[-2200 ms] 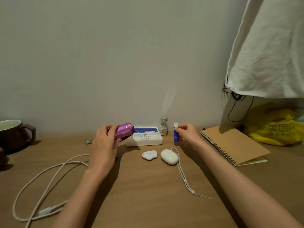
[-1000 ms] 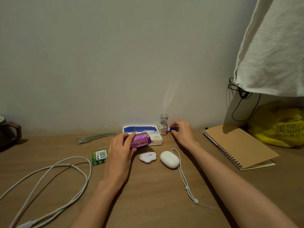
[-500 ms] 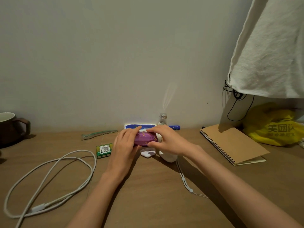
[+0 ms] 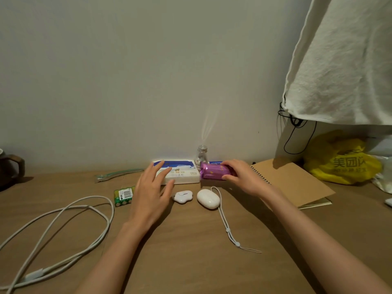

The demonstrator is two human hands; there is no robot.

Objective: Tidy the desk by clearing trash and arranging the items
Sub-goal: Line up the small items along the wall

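My right hand (image 4: 241, 177) grips a shiny purple packet (image 4: 213, 171), held just right of the white and blue tissue pack (image 4: 184, 171) by the wall. My left hand (image 4: 151, 194) hovers with spread fingers in front of the tissue pack's left end, holding nothing. A small glass bottle (image 4: 202, 154) stands behind the purple packet, with a blue tube (image 4: 215, 162) lying beside it. A white cloud-shaped gadget (image 4: 182, 196) and a white oval case (image 4: 208, 198) with a lanyard lie on the wooden desk (image 4: 191, 251) before the hands.
A green battery pack (image 4: 124, 195) and a clear wrapper (image 4: 118, 174) lie left of my left hand. A white cable (image 4: 63, 225) loops at the left. A brown mug (image 4: 10, 169) is at far left; a kraft notebook (image 4: 292, 183) and yellow bag (image 4: 341, 164) at right.
The purple packet passed from my left hand to my right, which carried it right of the tissue pack. My left hand let go and opened. Earlier my right hand laid the blue tube down.
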